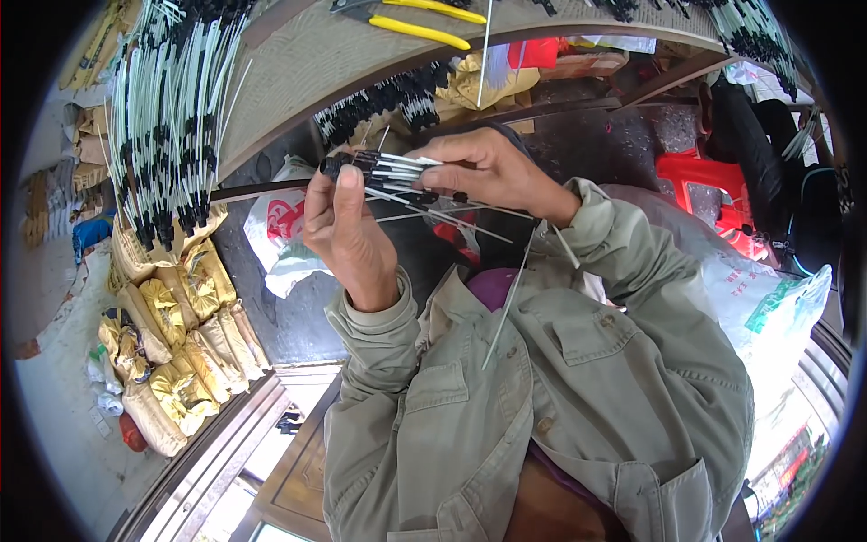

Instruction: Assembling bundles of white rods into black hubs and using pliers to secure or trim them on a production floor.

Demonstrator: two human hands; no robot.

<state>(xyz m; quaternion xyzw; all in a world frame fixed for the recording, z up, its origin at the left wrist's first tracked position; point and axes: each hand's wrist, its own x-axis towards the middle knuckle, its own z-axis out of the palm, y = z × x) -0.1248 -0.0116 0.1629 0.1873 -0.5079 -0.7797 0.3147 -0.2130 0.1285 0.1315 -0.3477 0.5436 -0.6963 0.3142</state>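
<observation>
A small bundle of thin white rods with black end pieces (390, 172) lies across both hands in front of my chest. My left hand (350, 230) is closed round its black end, with the thumb upright against it. From the right, my right hand (497, 172) pinches the white parts between thumb and fingers. Several loose white rods (461, 223) stick out below the bundle at different angles. Another thin rod (508, 312) lies slanted across the front of my jacket. The fingertips partly hide the held ends.
Beyond my hands is a table edge (298, 99) with yellow-handled pliers (420, 29) on it. A large heap of white, black-ended rods (176, 117) hangs over its left side. Wrapped packages (185, 348) fill the lower left. A red plastic stool (709, 194) and white sack (759, 303) are right.
</observation>
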